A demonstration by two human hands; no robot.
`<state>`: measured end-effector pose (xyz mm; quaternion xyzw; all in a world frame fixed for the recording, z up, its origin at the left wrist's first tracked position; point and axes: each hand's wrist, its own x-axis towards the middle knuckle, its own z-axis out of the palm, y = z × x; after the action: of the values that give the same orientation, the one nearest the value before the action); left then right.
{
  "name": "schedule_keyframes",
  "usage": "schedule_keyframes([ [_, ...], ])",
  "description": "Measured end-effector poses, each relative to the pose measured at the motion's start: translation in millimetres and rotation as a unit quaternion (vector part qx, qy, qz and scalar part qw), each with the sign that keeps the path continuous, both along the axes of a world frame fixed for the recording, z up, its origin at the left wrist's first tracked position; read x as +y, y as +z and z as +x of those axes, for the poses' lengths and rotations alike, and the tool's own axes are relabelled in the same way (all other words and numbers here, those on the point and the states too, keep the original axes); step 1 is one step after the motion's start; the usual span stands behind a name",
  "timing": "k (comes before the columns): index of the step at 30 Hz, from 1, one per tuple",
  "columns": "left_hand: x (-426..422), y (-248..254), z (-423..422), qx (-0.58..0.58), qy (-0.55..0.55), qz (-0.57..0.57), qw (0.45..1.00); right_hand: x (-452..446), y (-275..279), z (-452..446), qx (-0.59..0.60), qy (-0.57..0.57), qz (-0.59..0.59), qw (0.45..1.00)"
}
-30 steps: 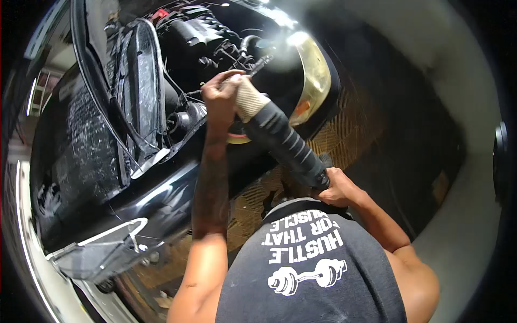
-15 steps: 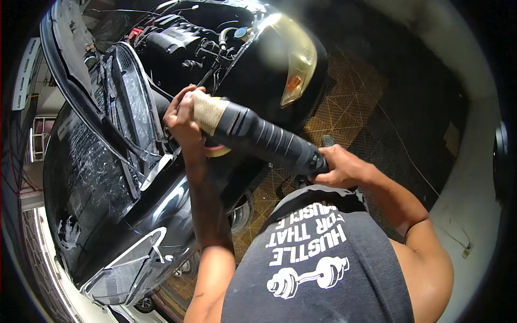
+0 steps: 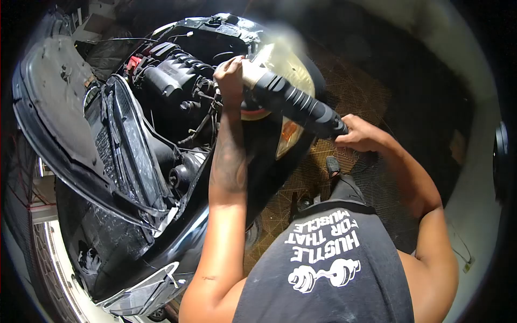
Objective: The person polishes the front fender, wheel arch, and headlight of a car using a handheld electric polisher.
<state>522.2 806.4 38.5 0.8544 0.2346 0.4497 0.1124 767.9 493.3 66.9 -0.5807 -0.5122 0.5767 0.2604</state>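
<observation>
A black car polisher slants across the car's front corner, its beige-wrapped head at upper left. My left hand is closed around that head. My right hand grips the rear end of the body. Under the head, a round pad with a pink and yellow edge shows in part; I cannot tell whether it touches the black fender. Right beside the tool is a yellowed headlight with an orange section, partly covered by the polisher.
The hood stands raised at left, over the exposed engine. A side mirror or window part edged in white is at lower left. Patterned floor tiles lie beside the car. A pale wall runs along the right.
Both hands have carried the polisher forward and to the right, from the fender beside the engine bay to the headlight. The view has shifted, showing more of the raised hood.
</observation>
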Motion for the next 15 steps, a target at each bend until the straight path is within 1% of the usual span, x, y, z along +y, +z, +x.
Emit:
schedule_keyframes([
  [1, 9, -2, 13, -0.015, -0.021, 0.014, 1.000, 7, -7, 8, -0.007, 0.007, 0.004, 1.000],
  [2, 16, -1, 21, 0.051, -0.005, 0.082, 0.995, 9, -5, 12, -0.027, 0.022, 0.012, 0.999],
  [3, 17, -2, 25, 0.080, -0.001, 0.097, 0.992, 4, -16, 9, 0.025, -0.039, -0.023, 0.999],
  [4, 16, 0, 28, 0.108, 0.001, 0.114, 0.988, -2, -13, 3, 0.028, -0.044, -0.044, 0.998],
  [5, 9, 2, 24, 0.115, -0.004, 0.115, 0.987, -9, -7, -2, 0.029, -0.049, -0.062, 0.996],
  [7, -10, 11, 13, 0.089, -0.018, 0.043, 0.995, -24, -14, -19, 0.009, -0.008, -0.023, 1.000],
  [8, -13, 17, 2, 0.104, -0.053, 0.134, 0.984, -36, -10, -34, 0.051, -0.040, -0.023, 0.998],
  [9, -23, 17, -6, 0.105, -0.062, 0.137, 0.983, -49, -7, -51, 0.073, -0.073, -0.037, 0.994],
  [10, -38, 21, -15, -0.026, -0.100, -0.150, 0.983, -59, -3, -63, 0.061, -0.054, -0.017, 0.996],
  [11, -53, 26, -25, -0.151, -0.126, -0.423, 0.884, -70, 1, -75, 0.048, -0.036, 0.003, 0.998],
  [12, -61, 30, -39, -0.031, -0.144, -0.231, 0.962, -82, 0, -89, 0.049, -0.046, 0.007, 0.998],
  [13, -70, 35, -52, 0.038, -0.138, -0.013, 0.990, -94, -1, -103, 0.053, -0.050, 0.017, 0.997],
  [14, -78, 34, -66, 0.011, -0.133, -0.094, 0.987, -107, -2, -118, 0.056, -0.053, 0.027, 0.997],
  [15, -97, 44, -75, -0.050, -0.134, -0.263, 0.954, -119, -3, -133, 0.053, -0.060, 0.031, 0.996],
])
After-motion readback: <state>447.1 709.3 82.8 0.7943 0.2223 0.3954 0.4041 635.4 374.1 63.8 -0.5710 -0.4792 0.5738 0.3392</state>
